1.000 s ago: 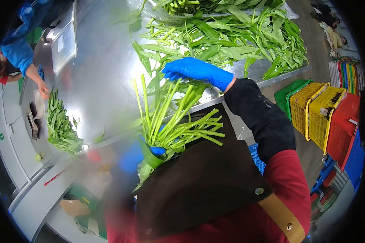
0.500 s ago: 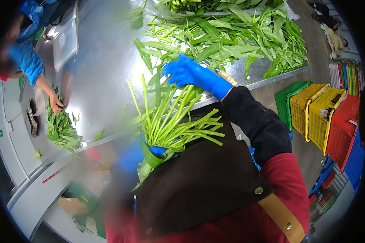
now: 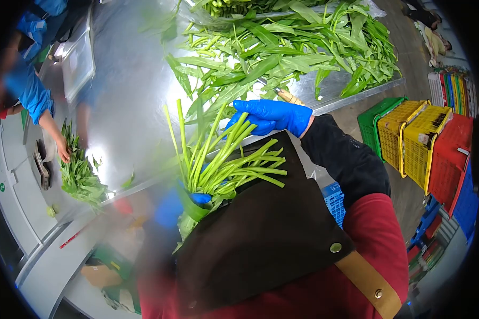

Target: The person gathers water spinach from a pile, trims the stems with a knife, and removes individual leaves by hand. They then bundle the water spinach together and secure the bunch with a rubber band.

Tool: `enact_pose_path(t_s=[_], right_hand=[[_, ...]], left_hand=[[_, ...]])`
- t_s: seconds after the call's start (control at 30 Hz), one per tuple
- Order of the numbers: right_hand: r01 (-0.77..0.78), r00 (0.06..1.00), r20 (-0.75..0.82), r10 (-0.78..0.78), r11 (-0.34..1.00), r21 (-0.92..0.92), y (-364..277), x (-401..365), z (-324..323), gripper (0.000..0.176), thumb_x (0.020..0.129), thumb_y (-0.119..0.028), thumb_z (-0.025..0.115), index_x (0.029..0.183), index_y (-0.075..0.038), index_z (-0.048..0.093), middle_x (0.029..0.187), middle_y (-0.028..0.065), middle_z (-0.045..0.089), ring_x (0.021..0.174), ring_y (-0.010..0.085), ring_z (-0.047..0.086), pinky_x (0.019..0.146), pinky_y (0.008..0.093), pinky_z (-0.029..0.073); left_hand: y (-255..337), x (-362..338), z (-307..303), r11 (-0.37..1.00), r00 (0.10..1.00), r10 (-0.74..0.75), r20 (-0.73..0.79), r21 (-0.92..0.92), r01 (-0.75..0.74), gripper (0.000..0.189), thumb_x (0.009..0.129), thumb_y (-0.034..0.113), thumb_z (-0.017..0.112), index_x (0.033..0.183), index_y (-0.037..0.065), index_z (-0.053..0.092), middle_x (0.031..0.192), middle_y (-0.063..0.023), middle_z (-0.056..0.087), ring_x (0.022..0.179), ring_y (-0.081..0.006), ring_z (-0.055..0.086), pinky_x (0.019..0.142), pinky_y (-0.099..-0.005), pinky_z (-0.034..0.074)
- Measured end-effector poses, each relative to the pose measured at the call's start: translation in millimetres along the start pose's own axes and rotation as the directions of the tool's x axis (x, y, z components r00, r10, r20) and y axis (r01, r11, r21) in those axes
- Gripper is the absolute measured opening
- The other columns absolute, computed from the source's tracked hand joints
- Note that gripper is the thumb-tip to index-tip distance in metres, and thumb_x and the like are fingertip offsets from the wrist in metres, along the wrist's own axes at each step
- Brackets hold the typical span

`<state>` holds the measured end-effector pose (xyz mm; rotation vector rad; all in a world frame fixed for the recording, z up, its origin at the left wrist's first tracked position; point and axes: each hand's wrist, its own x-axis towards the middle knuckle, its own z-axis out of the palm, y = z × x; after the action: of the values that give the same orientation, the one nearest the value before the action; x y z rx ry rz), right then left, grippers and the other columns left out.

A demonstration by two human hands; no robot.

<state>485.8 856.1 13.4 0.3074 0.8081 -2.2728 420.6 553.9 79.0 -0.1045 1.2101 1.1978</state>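
A bunch of leafy greens with long hollow-looking stems, like water spinach [image 3: 213, 170], is held against my apron with the stem ends fanned up and to the right. My blue-gloved left hand [image 3: 175, 206] wraps round its lower part; the glove is blurred and partly covered by leaves. At the upper right stem ends, my blue-gloved right hand [image 3: 271, 116] has its fingers curled about a few stems, some fingers hidden behind them. Just beyond that hand, a wooden-handled knife [image 3: 290, 98] lies on the metal table [image 3: 127, 80], its blade partly under leaves.
Loose greens [image 3: 282, 56] are heaped along the table's far side. At left, a co-worker's hand [image 3: 64, 151] touches another bunch [image 3: 82, 178]. Green, yellow [image 3: 424, 141], red [image 3: 449, 159] and blue crates stand on the floor at right. A blue crate [image 3: 334, 203] shows beside my right arm.
My right hand has come down from above the stems, its spread fingers now curled at the stem ends. My left hand still holds the bunch. The co-worker's hand has lowered slightly.
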Motion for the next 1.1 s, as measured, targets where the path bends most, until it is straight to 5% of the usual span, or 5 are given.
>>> enact_pose_path(t_s=[0.47, 0.73, 0.97, 1.0, 1.1], right_hand=[[0.254, 0.919, 0.326, -0.222, 0.965, -0.059, 13.7, 9.1, 13.9, 0.102, 0.071, -0.083, 0.029, 0.111, 0.008, 0.055, 0.085, 0.0125, 0.063, 0.049, 0.0094, 0.050, 0.045, 0.0210, 0.040], [0.142, 0.976, 0.176, -0.128, 0.987, -0.069, 4.1, 4.5, 18.9, 0.063, 0.087, -0.059, 0.042, 0.085, 0.002, 0.058, 0.070, 0.0070, 0.057, 0.056, 0.0108, 0.053, 0.051, 0.0219, 0.042], [0.563, 0.806, 0.133, -0.577, 0.676, -0.475, -5.7, 10.7, 1.5, 0.033, 0.092, -0.032, 0.047, 0.072, -0.006, 0.050, 0.067, 0.0026, 0.049, 0.057, 0.0129, 0.049, 0.053, 0.0234, 0.042], [0.508, 0.843, 0.099, -0.528, 0.844, 0.173, -6.8, 14.9, -17.1, 0.032, 0.093, -0.032, 0.045, 0.076, -0.006, 0.054, 0.069, 0.0039, 0.051, 0.055, 0.0145, 0.050, 0.052, 0.0247, 0.043], [0.456, 0.887, 0.035, -0.461, 0.885, 0.097, -51.0, -14.8, -31.6, 0.034, 0.093, -0.036, 0.045, 0.091, -0.005, 0.059, 0.075, 0.0072, 0.058, 0.058, 0.0146, 0.055, 0.053, 0.0249, 0.046]], left_hand=[[11.0, -2.4, 9.1, 0.999, 0.999, -0.035, -0.016, 0.006, 0.035, 0.082, 0.062, -0.007, 0.076, 0.133, 0.003, 0.038, 0.127, -0.0103, 0.049, 0.117, -0.0237, 0.048, 0.098, -0.0381, 0.040], [12.9, 4.2, 8.2, 1.000, 0.998, 0.018, 0.054, -0.002, -0.018, 0.071, 0.062, -0.006, 0.073, 0.127, 0.004, 0.045, 0.118, -0.0057, 0.055, 0.107, -0.0177, 0.053, 0.080, -0.0321, 0.051], [-10.3, 17.9, -21.7, 0.944, 0.977, 0.205, 0.052, 0.252, -0.211, 0.062, 0.066, 0.001, 0.073, 0.123, 0.003, 0.049, 0.104, -0.0005, 0.058, 0.089, -0.0094, 0.054, 0.073, -0.0259, 0.049], [-12.2, 17.9, -25.2, 0.957, 0.986, 0.161, 0.048, 0.237, -0.168, 0.061, 0.066, 0.001, 0.073, 0.122, 0.003, 0.049, 0.103, -0.0005, 0.058, 0.087, -0.0095, 0.055, 0.073, -0.0260, 0.049], [-12.9, 17.6, -21.8, 0.933, 0.965, 0.263, 0.005, 0.254, -0.256, 0.059, 0.066, 0.000, 0.072, 0.121, 0.002, 0.051, 0.102, -0.0014, 0.060, 0.086, -0.0103, 0.056, 0.073, -0.0265, 0.049]])
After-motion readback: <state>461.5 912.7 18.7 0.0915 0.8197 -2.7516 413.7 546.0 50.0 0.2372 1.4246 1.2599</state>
